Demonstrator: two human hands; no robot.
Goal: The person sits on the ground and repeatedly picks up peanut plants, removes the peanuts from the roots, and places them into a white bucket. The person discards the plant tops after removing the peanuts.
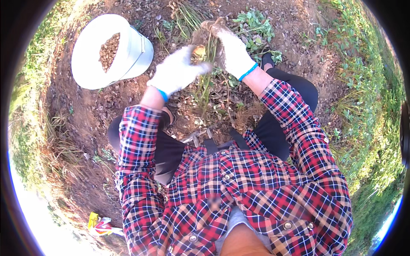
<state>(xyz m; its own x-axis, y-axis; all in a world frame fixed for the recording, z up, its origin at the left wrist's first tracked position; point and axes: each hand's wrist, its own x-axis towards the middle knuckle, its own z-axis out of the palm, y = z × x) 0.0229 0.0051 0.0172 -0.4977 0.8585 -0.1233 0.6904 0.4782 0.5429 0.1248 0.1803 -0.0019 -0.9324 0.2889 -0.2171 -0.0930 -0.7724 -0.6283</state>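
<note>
In a white knit glove with a blue cuff, my right hand (232,48) grips a bunch of pulled peanut plants (210,52) near the soil-covered root end, with the green stems hanging towards me. Just left of the bunch is my left hand (177,70), gloved the same way and blurred, its thumb and fingers apart around the stems' left side; nothing shows held in it. At the upper left stands a white plastic bucket (137,52), tilted in the view, with unshelled peanuts (109,51) inside.
More plant stems (189,16) lie beyond my hands, with leafy green plant tops (256,27) to their right. Dry leaves cover the soil between my feet. Grass and weeds (362,80) border the right side. A yellow, red and white plastic wrapper (103,225) lies at the lower left.
</note>
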